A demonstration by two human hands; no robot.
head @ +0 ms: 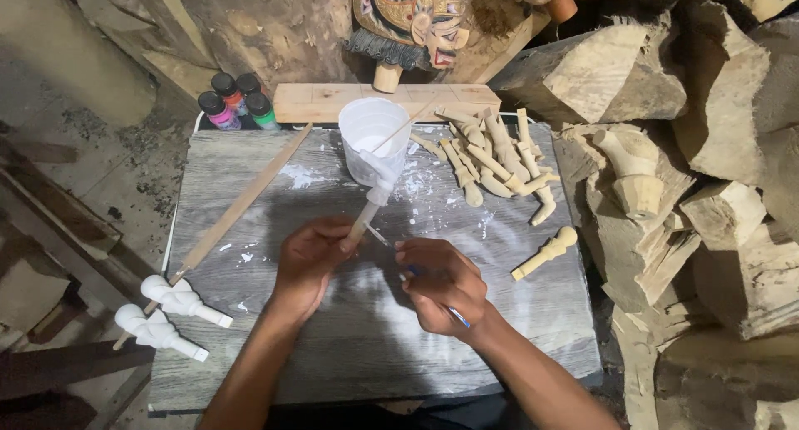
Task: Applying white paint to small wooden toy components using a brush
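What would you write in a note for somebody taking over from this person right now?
Left hand: grips the bare stem of a carved wooden piece, its upper part coated white, tilted toward the white cup.
Right hand: holds a thin paintbrush.
Done: two white-painted pieces lie at the board's left edge.
Left, it seems: the held piece's stem is bare; a pile of unpainted pieces sits right of the cup, and one more unpainted piece lies alone near the right hand.
Nearby: small paint bottles at the back left, a long wooden stick.
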